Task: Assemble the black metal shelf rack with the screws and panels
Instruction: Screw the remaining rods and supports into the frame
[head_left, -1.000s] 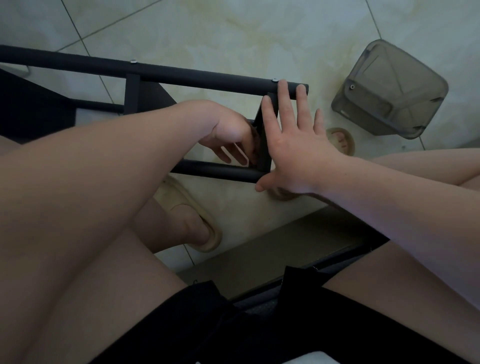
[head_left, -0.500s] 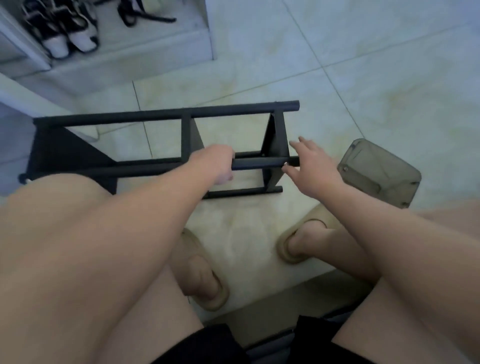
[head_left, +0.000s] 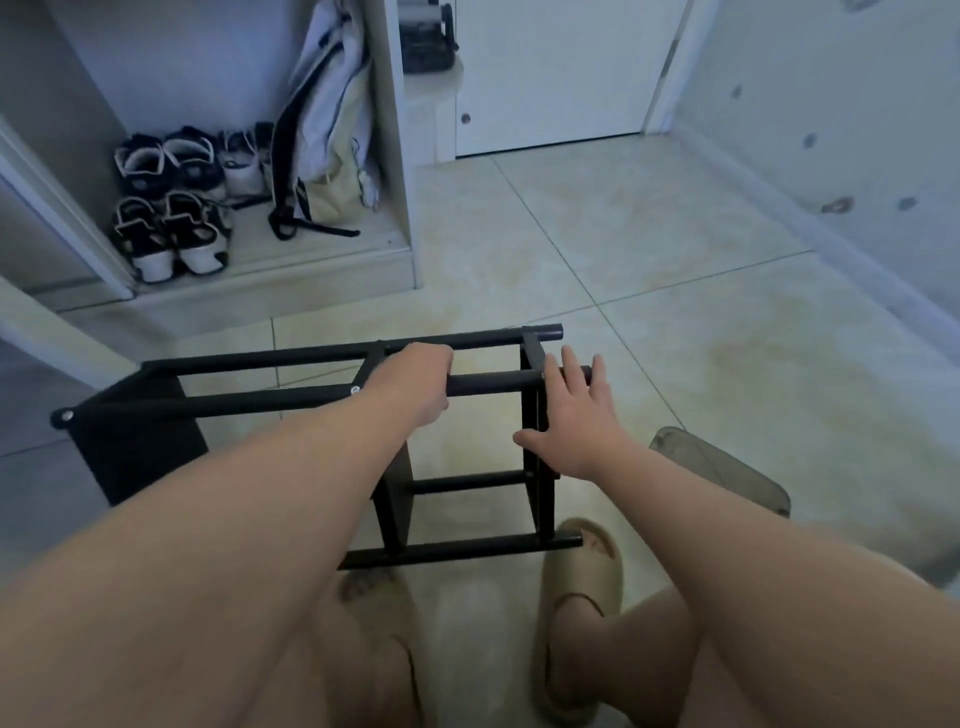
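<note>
Left hand (head_left: 415, 387) is clamped round the black rack (head_left: 249, 401), fingers curled over its near top bar. Right hand (head_left: 576, 421) lies flat, fingers straight and spread, against the end upright (head_left: 531, 467) just beside it. Rack stands on the tiled floor (head_left: 675, 312) beneath both hands. 1 grey tub (head_left: 727, 470) sits right of the right hand.

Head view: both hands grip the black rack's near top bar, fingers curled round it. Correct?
Only the left hand grips that bar. The head view shows the right hand open, fingers straight, laid against the rack's end upright.
</note>
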